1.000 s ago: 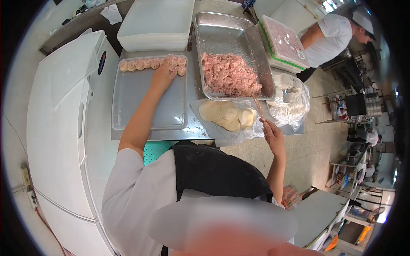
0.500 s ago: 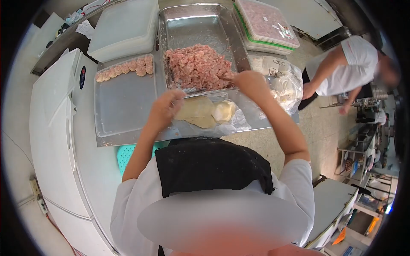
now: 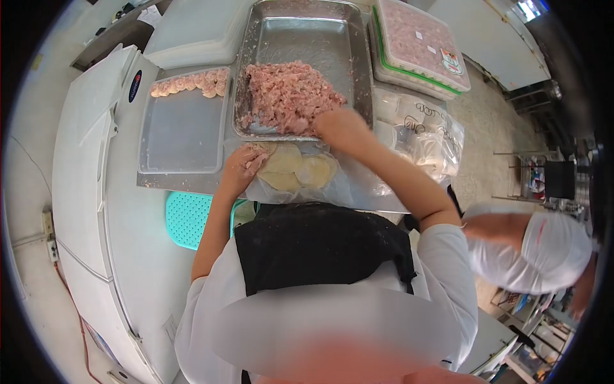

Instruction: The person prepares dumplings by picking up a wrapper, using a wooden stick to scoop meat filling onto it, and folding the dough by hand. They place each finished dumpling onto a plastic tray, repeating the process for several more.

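A heap of ground meat point(image 3: 291, 96) fills the near part of a deep metal tray point(image 3: 368, 83). My right hand point(image 3: 342, 130) is closed at the heap's near right edge; the thin stick-like tool seen in it a moment ago is hidden now. Just in front of the tray, round pale dough wrappers point(image 3: 288, 173) lie overlapping on a clear plastic sheet point(image 3: 342, 192). My left hand point(image 3: 240, 168) is at the wrappers' left edge, fingers curled, with something pinkish at the fingertips that I cannot make out.
To the left lies a shallow plastic tray point(image 3: 182, 137) with a row of filled dumplings point(image 3: 192, 83). Stacked lids point(image 3: 195, 35) and a green-rimmed box of meat point(image 3: 422, 48) stand behind. Bagged wrappers point(image 3: 428, 137) lie right. A turquoise stool point(image 3: 188, 221) is below; another person point(image 3: 531, 249) is close by right.
My left hand has moved slightly down and left. My right hand has shifted left onto the meat's near edge. The view has tilted, and the other person has moved nearer my right side.
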Available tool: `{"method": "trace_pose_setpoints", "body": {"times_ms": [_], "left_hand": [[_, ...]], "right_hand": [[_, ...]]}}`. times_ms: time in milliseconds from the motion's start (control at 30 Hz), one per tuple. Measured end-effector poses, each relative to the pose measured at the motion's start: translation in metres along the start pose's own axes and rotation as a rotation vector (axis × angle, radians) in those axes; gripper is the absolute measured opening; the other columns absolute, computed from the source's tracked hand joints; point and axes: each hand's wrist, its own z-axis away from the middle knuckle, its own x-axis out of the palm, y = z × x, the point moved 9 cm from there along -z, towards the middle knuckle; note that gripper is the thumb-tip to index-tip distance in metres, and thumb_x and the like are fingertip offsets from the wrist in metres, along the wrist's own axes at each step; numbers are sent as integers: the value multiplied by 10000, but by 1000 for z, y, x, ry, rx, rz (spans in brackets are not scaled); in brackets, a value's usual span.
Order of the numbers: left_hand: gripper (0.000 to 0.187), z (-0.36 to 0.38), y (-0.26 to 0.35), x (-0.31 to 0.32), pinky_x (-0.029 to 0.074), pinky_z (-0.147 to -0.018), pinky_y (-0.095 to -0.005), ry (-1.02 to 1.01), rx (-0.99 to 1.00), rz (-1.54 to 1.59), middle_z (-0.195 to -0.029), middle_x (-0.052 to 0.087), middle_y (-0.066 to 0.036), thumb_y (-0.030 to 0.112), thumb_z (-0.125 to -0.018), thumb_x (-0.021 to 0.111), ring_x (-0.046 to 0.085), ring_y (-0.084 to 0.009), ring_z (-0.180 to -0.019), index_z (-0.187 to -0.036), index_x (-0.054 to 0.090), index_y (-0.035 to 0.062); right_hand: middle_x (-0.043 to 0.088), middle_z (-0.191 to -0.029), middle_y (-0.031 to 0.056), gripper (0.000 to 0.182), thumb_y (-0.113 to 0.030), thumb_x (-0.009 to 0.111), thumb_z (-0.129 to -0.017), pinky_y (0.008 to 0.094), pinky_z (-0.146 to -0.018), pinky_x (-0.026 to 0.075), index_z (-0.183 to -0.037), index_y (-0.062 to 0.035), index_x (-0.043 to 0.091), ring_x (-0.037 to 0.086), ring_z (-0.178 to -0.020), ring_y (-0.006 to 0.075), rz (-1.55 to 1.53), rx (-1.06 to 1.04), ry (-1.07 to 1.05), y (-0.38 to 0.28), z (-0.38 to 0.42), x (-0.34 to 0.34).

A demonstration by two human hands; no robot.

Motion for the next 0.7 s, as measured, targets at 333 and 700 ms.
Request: {"method": "trace_pose_setpoints", "body": {"times_ms": [333,700], "left_hand": [[173,2,8,0,477,-843,-378,83,126,-168,-958,659,-131,148,-817,663,602,-325,-939,-955,687,46],[162,0,-10,-33,481,-805,-317,18,8,229,-921,658,-91,139,-888,608,616,-258,-879,-976,659,13]], "right_hand": [[649,-647,154,152,-141,581,-734,419,-550,522,-646,-62,676,675,-634,284,134,34,-179,-6,-13,-22],[648,-696,171,163,-124,545,-774,434,-607,532,-710,-33,664,665,-679,336,74,143,-30,-33,-74,-4]]}}
